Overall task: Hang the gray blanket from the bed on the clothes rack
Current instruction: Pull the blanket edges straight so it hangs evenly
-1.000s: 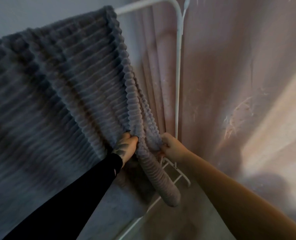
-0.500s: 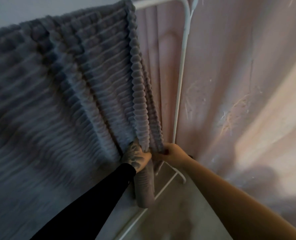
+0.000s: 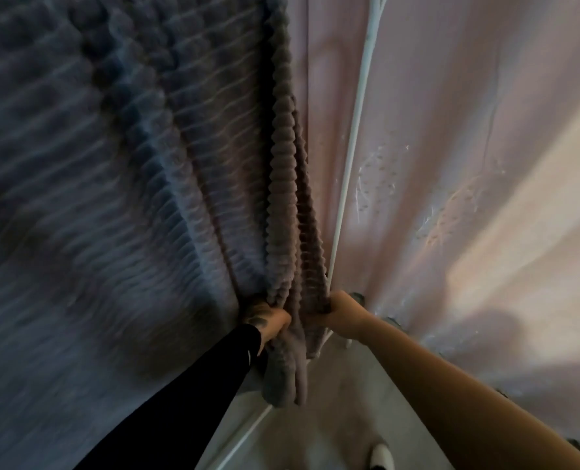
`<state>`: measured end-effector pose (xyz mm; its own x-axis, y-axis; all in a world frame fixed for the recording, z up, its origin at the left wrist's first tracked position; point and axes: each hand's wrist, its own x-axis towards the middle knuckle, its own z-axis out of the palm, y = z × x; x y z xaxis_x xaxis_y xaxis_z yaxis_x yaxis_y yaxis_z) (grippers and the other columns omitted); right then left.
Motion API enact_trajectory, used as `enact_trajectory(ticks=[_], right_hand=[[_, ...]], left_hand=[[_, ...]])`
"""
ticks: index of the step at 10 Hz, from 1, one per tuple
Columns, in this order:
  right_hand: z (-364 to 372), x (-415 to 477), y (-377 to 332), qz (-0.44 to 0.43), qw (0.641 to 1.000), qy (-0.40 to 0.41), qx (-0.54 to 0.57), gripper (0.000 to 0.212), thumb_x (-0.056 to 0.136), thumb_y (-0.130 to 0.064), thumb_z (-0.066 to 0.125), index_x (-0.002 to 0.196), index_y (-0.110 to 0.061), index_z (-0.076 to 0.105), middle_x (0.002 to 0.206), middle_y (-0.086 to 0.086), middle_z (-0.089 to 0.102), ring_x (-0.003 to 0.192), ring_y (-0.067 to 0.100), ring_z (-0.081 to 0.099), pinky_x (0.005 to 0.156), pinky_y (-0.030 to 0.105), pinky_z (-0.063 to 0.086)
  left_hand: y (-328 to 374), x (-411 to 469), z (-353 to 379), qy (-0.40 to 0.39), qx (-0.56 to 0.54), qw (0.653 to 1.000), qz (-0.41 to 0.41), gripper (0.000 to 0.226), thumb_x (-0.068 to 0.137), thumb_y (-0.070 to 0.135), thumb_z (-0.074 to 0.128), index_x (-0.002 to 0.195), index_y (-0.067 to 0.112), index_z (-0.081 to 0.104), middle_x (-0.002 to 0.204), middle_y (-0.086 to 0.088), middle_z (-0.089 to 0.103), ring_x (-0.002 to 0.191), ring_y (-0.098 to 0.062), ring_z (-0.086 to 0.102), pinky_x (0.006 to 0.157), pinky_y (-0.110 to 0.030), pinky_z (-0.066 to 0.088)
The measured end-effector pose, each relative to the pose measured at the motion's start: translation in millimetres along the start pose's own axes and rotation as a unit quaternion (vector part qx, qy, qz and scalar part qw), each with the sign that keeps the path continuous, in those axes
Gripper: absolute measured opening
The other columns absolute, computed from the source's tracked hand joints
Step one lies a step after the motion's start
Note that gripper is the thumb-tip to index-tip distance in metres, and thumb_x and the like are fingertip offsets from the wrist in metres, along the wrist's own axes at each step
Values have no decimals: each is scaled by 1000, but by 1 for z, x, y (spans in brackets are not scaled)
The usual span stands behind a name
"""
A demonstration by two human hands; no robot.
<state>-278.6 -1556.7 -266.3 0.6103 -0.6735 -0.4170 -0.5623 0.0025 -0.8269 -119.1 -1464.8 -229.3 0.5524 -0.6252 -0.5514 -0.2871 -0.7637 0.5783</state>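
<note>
Head view. One gray blanket [image 3: 119, 184], ribbed, filled the left and centre of the frame, hanging beside one white clothes rack [image 3: 353, 144] upright right of centre. Two hands low at centre: left hand [image 3: 267, 321], black-sleeved, fist closed on the blanket's gathered edge; right hand [image 3: 344, 312], bare-armed, clenched on the neighbouring fold. One pink curtain [image 3: 468, 137] at right.
</note>
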Motion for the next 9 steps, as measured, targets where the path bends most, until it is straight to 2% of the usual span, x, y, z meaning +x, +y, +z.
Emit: enact_trajectory(ticks=[1, 2, 3, 4, 5, 6, 7, 8, 9], right_hand=[[-11, 9, 3, 1, 998, 66, -14, 23, 97, -19, 72, 120, -12, 76, 116, 5, 76, 104, 21, 68, 97, 35, 51], [-24, 16, 12, -22, 996, 82, -8, 28, 103, -15, 63, 128, -6, 70, 125, 14, 74, 118, 32, 67, 106, 46, 52], [-33, 21, 26, -48, 996, 79, 1, 28, 104, -10, 63, 129, -1, 67, 119, 13, 74, 119, 36, 69, 106, 48, 53], [-46, 25, 42, -85, 995, 49, -10, 28, 102, -9, 66, 128, -2, 68, 118, 15, 76, 114, 34, 71, 104, 50, 54], [-63, 24, 50, -148, 988, 4, -54, 28, 97, -12, 72, 124, -4, 71, 116, 14, 77, 110, 30, 71, 99, 47, 55], [-79, 21, 59, -198, 974, -38, -108, 28, 92, -21, 80, 116, -8, 77, 111, 11, 79, 103, 26, 72, 91, 42, 55], [-87, 18, 72, -206, 968, -65, -127, 26, 92, -22, 80, 115, -9, 79, 110, 11, 80, 104, 28, 72, 94, 43, 55], [-90, 19, 84, -180, 967, -87, -161, 19, 95, -17, 74, 111, -8, 79, 105, 14, 79, 102, 32, 72, 89, 42, 55], [-89, 23, 92, -169, 964, -76, -192, 14, 93, -8, 70, 102, 0, 77, 101, 21, 77, 100, 38, 71, 76, 37, 49]], left_hand=[[-11, 11, 2, 67, 18, 997, 15, 32, 85, 9, 69, 118, 7, 69, 124, -13, 71, 119, -29, 66, 95, -30, 52], [-20, 7, 6, 89, -2, 996, 1, 44, 100, 19, 58, 141, 5, 57, 153, -13, 52, 143, -27, 46, 114, -24, 28], [-33, 6, 23, 129, 51, 990, -32, 42, 94, 14, 65, 134, 2, 59, 146, -13, 58, 137, -28, 52, 108, -22, 33], [-41, -5, 49, 116, 50, 990, -57, 39, 99, 19, 59, 134, 3, 58, 144, -15, 58, 133, -28, 54, 105, -23, 35], [-44, -27, 79, 105, 68, 990, -71, 50, 98, 39, 63, 139, 12, 59, 145, -9, 60, 132, -29, 56, 104, -28, 44], [-43, -43, 120, 42, 154, 985, -60, 56, 103, 40, 55, 148, 5, 52, 153, -12, 52, 140, -29, 50, 114, -33, 41], [-39, -66, 156, 61, 45, 985, -153, 53, 105, 25, 50, 150, -4, 45, 156, -21, 46, 143, -33, 47, 116, -37, 40], [-14, -89, 162, 149, -58, 968, -191, 45, 91, 31, 64, 126, 3, 69, 131, -23, 67, 123, -35, 63, 99, -33, 52], [6, -104, 170, 196, -64, 967, -148, 23, 84, 22, 73, 104, 9, 74, 104, -14, 77, 101, -34, 71, 82, -33, 56]])
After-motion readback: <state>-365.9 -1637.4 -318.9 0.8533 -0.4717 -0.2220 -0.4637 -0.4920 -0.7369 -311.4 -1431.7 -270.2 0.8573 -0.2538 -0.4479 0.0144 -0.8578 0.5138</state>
